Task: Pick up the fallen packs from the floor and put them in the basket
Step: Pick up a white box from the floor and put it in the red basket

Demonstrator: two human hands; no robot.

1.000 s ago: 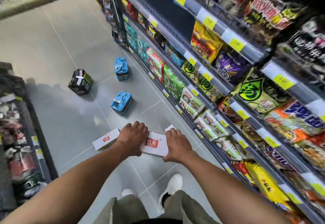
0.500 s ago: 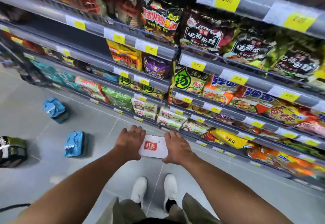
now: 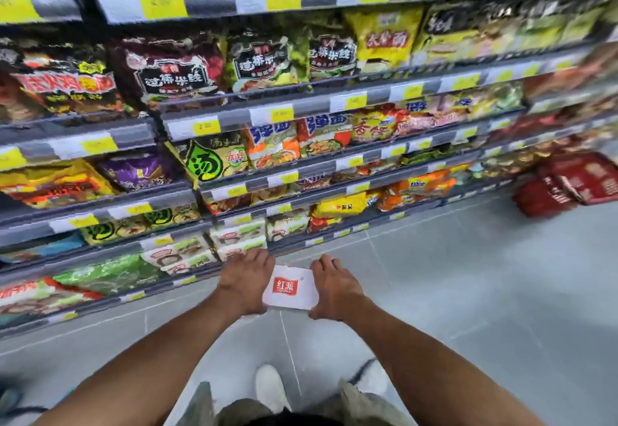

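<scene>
white pack [image 3: 290,288]: held off the floor [image 3: 468,308] between both hands, red logo facing up, in front of the lowest shelves [image 3: 334,171].
left hand [image 3: 245,280]: clamps the pack's left end, fingers curled over its far edge; nothing else in it.
right hand [image 3: 334,288]: clamps the right end the same way, fingers bent round the edge.
pack axis: the long side appears to run from 9 to 3 o'clock between the palms, though both ends are covered by the hands.
basket [image 3: 541,198]: red, on the floor against the foot of the shelving, at about 2 o'clock from the hands and well apart from them; it is blurred, so what is inside it is unclear.
nearer hand: the right one, since the basket lies on its side.
step, as judged: the pack is lifted and the carry to the basket is not yet done.
next move, as judged: swing the pack toward 2 o'clock, right end leading, and lower it over the rim.
risk, as judged: the two-palm hold may slip if one hand lets go early.
</scene>
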